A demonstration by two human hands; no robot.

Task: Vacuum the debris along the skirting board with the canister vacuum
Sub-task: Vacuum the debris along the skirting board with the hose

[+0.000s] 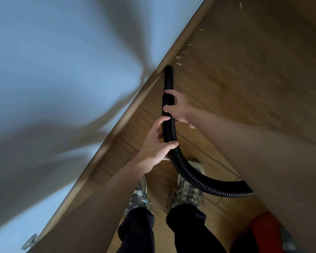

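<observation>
A black ribbed vacuum hose (192,175) curves from behind my right arm up to a smooth black nozzle (168,77), whose tip rests on the wooden floor right beside the wooden skirting board (128,108). My right hand (179,108) grips the hose just behind the nozzle. My left hand (156,145) grips the ribbed part a little lower. Small pale scraps of debris (179,57) lie along the skirting board just beyond the nozzle tip, with more scraps (240,5) farther on. A red part of the canister vacuum (264,227) shows at the bottom right.
A pale blue-white wall (53,70) fills the left side, crossed by shadows. My two feet in grey trainers (188,190) stand on the wooden floor (244,79) below the hose. A small round metal door stop (28,243) sits at the wall's base, bottom left.
</observation>
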